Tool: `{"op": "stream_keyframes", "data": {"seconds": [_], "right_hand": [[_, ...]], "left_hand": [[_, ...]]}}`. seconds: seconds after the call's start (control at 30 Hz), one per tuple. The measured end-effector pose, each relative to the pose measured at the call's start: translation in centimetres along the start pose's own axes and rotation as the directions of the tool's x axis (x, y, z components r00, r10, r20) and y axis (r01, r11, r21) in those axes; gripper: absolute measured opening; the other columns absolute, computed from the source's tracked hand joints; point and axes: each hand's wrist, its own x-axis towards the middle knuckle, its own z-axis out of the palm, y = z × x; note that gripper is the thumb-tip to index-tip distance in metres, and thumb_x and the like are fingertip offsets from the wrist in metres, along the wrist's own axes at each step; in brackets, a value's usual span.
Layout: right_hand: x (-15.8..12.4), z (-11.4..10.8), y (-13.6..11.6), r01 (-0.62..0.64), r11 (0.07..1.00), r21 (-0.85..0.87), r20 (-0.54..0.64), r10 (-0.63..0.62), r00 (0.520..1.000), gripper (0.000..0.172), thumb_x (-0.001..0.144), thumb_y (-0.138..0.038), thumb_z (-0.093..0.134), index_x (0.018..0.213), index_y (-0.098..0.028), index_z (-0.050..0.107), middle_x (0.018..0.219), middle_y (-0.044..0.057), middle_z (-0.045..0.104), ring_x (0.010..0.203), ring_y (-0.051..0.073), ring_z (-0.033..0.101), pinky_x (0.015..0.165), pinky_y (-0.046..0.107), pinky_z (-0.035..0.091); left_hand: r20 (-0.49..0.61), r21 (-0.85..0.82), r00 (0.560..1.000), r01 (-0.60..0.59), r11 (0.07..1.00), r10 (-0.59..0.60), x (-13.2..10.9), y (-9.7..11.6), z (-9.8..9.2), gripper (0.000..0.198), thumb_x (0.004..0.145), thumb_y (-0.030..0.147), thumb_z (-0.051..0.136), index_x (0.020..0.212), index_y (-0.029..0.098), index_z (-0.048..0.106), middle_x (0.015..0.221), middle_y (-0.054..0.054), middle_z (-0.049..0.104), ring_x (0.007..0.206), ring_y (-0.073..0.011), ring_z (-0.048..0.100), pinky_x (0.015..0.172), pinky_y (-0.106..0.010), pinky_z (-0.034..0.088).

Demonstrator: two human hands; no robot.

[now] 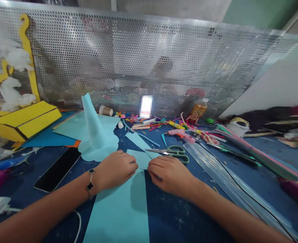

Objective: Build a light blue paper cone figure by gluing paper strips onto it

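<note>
A long strip of light blue paper (120, 209) lies on the dark blue table in front of me. My left hand (115, 170), with a bracelet at the wrist, presses its curled fingers on the strip's far end. My right hand (167, 173) pinches the same paper edge from the right, fingers closed. A light blue paper cone with a scalloped base (95, 135) stands just beyond my left hand. Green-handled scissors (172, 152) lie right behind my right hand.
A black phone (57, 169) lies to the left. A yellow cardboard box (24, 119) sits far left. A pink glue gun (181, 134), clear glue sticks (214, 168), coloured straws, a brown bottle (197, 111) and scraps crowd the back and right. A perforated metal screen (149, 60) closes the back.
</note>
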Motion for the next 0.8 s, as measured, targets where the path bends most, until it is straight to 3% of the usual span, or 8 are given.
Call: {"op": "stream_keyframes", "data": {"seconds": [0.1, 0.17, 0.23, 0.43, 0.53, 0.63, 0.73, 0.8], "right_hand": [[0.0, 0.2, -0.4, 0.010, 0.997, 0.079, -0.024, -0.009, 1.000, 0.020, 0.097, -0.024, 0.060, 0.114, -0.019, 0.070, 0.108, 0.008, 0.076, 0.099, 0.024, 0.070, 0.090, 0.038, 0.055], [0.0, 0.3, -0.3, -0.013, 0.994, 0.105, -0.022, 0.015, 1.000, 0.034, 0.096, -0.028, 0.064, 0.129, -0.018, 0.064, 0.124, 0.011, 0.072, 0.115, 0.027, 0.066, 0.101, 0.044, 0.053], [0.1, 0.4, 0.0, -0.047, 0.994, 0.098, -0.003, 0.048, 0.999, 0.041, 0.096, -0.030, 0.066, 0.135, -0.019, 0.061, 0.136, 0.013, 0.067, 0.128, 0.030, 0.061, 0.109, 0.050, 0.049], [-0.1, 0.4, 1.3, -0.130, 0.991, 0.030, 0.071, 0.127, 0.989, 0.037, 0.098, -0.034, 0.064, 0.133, -0.021, 0.065, 0.142, 0.013, 0.065, 0.135, 0.034, 0.057, 0.111, 0.056, 0.047], [-0.3, 0.3, 1.7, -0.162, 0.987, -0.015, 0.052, 0.162, 0.985, 0.048, 0.094, -0.043, 0.069, 0.136, -0.020, 0.064, 0.145, 0.014, 0.063, 0.135, 0.037, 0.056, 0.112, 0.060, 0.044], [-0.4, 0.1, 1.8, -0.168, 0.985, -0.040, 0.028, 0.169, 0.985, 0.058, 0.090, -0.052, 0.073, 0.136, -0.018, 0.064, 0.145, 0.016, 0.063, 0.135, 0.040, 0.056, 0.112, 0.063, 0.042], [-0.3, -0.1, 1.8, -0.114, 0.993, -0.029, 0.021, 0.114, 0.993, 0.049, 0.090, -0.047, 0.072, 0.129, -0.018, 0.067, 0.136, 0.014, 0.069, 0.129, 0.035, 0.060, 0.112, 0.057, 0.042], [-0.1, 0.0, 1.7, -0.065, 0.997, -0.032, 0.008, 0.065, 0.998, 0.032, 0.093, -0.039, 0.069, 0.118, -0.019, 0.070, 0.122, 0.011, 0.075, 0.118, 0.030, 0.066, 0.110, 0.052, 0.044]], "left_hand": [[-0.066, 0.029, 0.998, 0.002, 1.000, 0.000, 0.0, 0.5, 0.7, 0.021, 0.103, 0.031, 0.059, 0.115, 0.018, 0.069, 0.134, -0.013, 0.068, 0.122, -0.0316, 0.065, 0.098, -0.047, 0.052], [-0.101, 0.006, 0.993, 0.065, 0.998, -0.064, 0.1, 0.6, 1.5, 0.043, 0.101, 0.041, 0.062, 0.136, 0.015, 0.061, 0.155, -0.019, 0.053, 0.141, -0.0370, 0.051, 0.112, -0.053, 0.045], [-0.087, -0.046, 0.988, 0.126, 0.991, -0.130, 0.2, 0.4, 2.2, 0.058, 0.101, 0.048, 0.060, 0.147, 0.013, 0.052, 0.160, -0.022, 0.045, 0.147, -0.0384, 0.044, 0.117, -0.055, 0.040], [-0.056, -0.094, 0.987, 0.144, 0.985, -0.150, 0.5, 0.0, 1.7, 0.050, 0.105, 0.044, 0.052, 0.145, 0.014, 0.054, 0.142, -0.018, 0.063, 0.130, -0.0345, 0.058, 0.106, -0.052, 0.048], [-0.018, -0.043, 0.992, 0.127, 0.991, -0.128, 0.5, 0.2, 1.0, 0.042, 0.104, 0.043, 0.053, 0.133, 0.014, 0.062, 0.132, -0.017, 0.066, 0.121, -0.0347, 0.060, 0.102, -0.051, 0.048], [-0.045, -0.055, 0.990, 0.128, 0.990, -0.130, 0.2, 0.5, 1.0, 0.051, 0.097, 0.055, 0.061, 0.128, 0.015, 0.065, 0.129, -0.018, 0.065, 0.120, -0.0371, 0.059, 0.100, -0.053, 0.048], [-0.108, -0.130, 0.982, 0.138, 0.982, -0.152, -0.2, 0.7, 1.6, 0.062, 0.090, 0.062, 0.068, 0.132, 0.016, 0.063, 0.132, -0.018, 0.063, 0.123, -0.0370, 0.056, 0.102, -0.052, 0.047], [-0.137, -0.172, 0.977, 0.140, 0.975, -0.164, -0.3, 0.8, 1.9, 0.067, 0.086, 0.061, 0.072, 0.136, 0.016, 0.061, 0.133, -0.017, 0.061, 0.123, -0.0361, 0.055, 0.103, -0.050, 0.048]]}}
